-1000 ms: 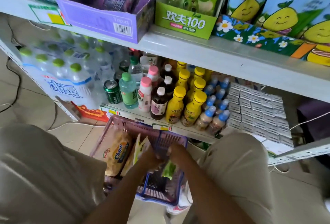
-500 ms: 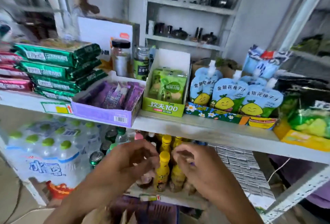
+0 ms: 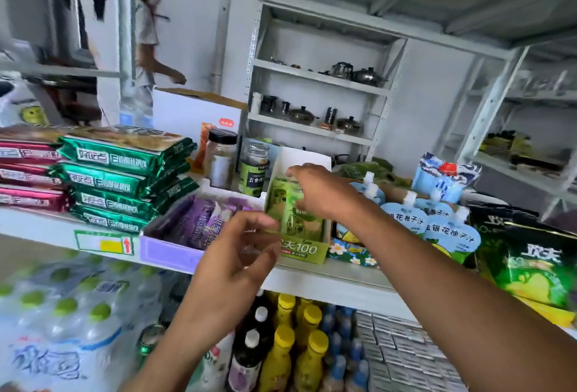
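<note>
A green display box [image 3: 304, 249] marked "100" stands on the white middle shelf [image 3: 331, 281] and holds upright green snack packets [image 3: 281, 201]. My right hand [image 3: 321, 192] reaches into the box from the right. Its fingers curl over the top of a green packet and its thumb lies on the packet's front. My left hand [image 3: 237, 266] hovers just in front of the box's left corner, fingers loosely curled, holding nothing.
A purple box of purple packets [image 3: 168, 251] sits left of the green box, beside stacked green noodle packs [image 3: 125, 179]. Spouted drink pouches [image 3: 437, 226] stand to the right, two jars [image 3: 221, 157] behind. Bottles [image 3: 281, 345] fill the lower shelf. A person [image 3: 146, 32] stands behind the shelving.
Both hands rose from the shopping basket on the floor to the middle shelf. The right hand went into the green box and closed on a packet.
</note>
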{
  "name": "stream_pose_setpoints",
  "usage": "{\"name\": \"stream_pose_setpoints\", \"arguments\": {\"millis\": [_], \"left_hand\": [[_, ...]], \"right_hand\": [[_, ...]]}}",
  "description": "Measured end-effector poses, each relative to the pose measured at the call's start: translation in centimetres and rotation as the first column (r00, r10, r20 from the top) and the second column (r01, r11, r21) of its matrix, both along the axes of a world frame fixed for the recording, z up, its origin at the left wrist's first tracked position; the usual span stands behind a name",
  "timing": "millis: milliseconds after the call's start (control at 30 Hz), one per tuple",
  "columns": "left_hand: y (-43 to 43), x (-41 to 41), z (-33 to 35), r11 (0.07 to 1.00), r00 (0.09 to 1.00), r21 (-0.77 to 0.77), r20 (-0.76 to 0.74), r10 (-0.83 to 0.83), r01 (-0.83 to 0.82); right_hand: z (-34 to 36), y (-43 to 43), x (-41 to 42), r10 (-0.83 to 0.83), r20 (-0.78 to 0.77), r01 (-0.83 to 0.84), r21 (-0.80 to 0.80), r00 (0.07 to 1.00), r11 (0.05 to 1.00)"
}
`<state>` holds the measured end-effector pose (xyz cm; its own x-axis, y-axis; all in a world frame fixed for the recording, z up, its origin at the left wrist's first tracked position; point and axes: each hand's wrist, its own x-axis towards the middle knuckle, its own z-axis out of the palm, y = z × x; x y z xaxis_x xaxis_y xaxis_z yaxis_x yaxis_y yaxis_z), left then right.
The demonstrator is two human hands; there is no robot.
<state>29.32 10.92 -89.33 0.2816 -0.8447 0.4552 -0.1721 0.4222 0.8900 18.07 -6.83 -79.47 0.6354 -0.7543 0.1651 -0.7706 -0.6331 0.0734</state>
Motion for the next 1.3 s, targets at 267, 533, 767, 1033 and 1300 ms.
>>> {"name": "stream_pose_setpoints", "arguments": {"millis": [267, 533, 767, 1033, 1300], "left_hand": [[-1.5, 1.3, 0.1, 0.999, 0.999, -0.015, 0.014, -0.041, 0.041], [-1.3, 2.3, 0.0, 1.0, 0.998, -0.001, 0.058, 0.02, -0.02], [-1.0, 1.7, 0.0, 0.995, 0.983, -0.016, 0.156, 0.096, -0.095], [0.4, 1.0, 2.3, 0.998, 0.999, -0.043, -0.004, 0.043, -0.044], [1.4, -1.3, 3.0, 0.99, 0.957, -0.091, -0.261, -0.125, 0.105]], "right_hand": [[1.0, -5.7, 3.6, -0.096, -0.44, 0.179, 0.15, 0.893, 0.972], [-0.3, -3.4, 2.4, -0.032, -0.211, 0.058, 0.118, 0.977, 0.991], [1.7, 0.0, 0.7, -0.029, -0.052, 0.032, 0.061, 0.998, 0.998], [7.6, 10.6, -3.1, 0.262, 0.122, -0.282, 0.201, 0.957, 0.938], [5.4, 12.3, -4.8, 0.221, 0.487, -0.301, 0.092, 0.845, 0.949]]}}
